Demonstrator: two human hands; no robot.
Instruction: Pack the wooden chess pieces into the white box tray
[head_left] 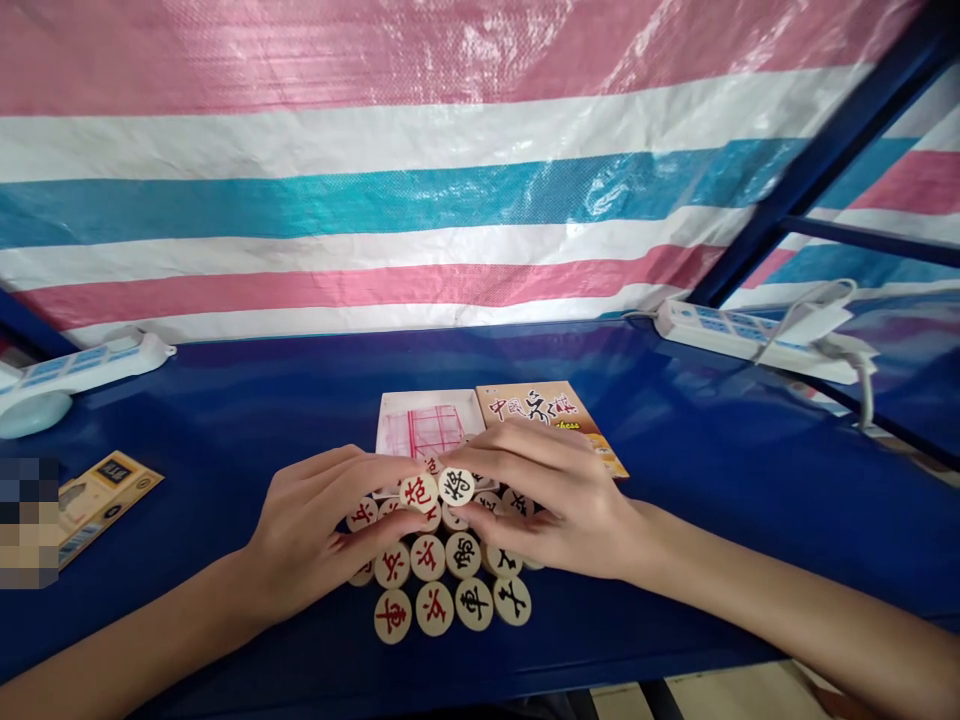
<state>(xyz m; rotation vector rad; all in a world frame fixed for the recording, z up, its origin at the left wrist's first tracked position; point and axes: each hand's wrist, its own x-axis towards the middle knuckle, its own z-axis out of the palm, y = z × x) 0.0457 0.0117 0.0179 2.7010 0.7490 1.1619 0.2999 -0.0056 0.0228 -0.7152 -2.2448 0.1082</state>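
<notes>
Both hands pinched xiangqi discs rim beside rim, midway across the worktop

Left hand: thumb and fingertips were clamped about the rim of a red-lettered cannon disc. Right hand: thumb and fingers were likewise clamped on a black-lettered general disc. Whether further discs sat beneath either one could not be told.

Governing relation: the two held discs stood side by side, lettered faces toward the viewer, the cannon disc on the left and the general disc on the right. Being round, neither showed a long axis. Each lay at the inner side of its own hand, which was the nearer one to it. Their rims were very close; contact could not be confirmed.

Location: both discs were in front of an open white box and over rows of loose discs set out toward the front edge of the blue worktop. Nearest that edge was a row of four, including a red chariot disc and a black chariot disc. Several discs farther back were partly covered by the hands.

Adjacent items: a printed chess lid lay against the box's right side. One power strip was noted toward the back left corner.
</notes>
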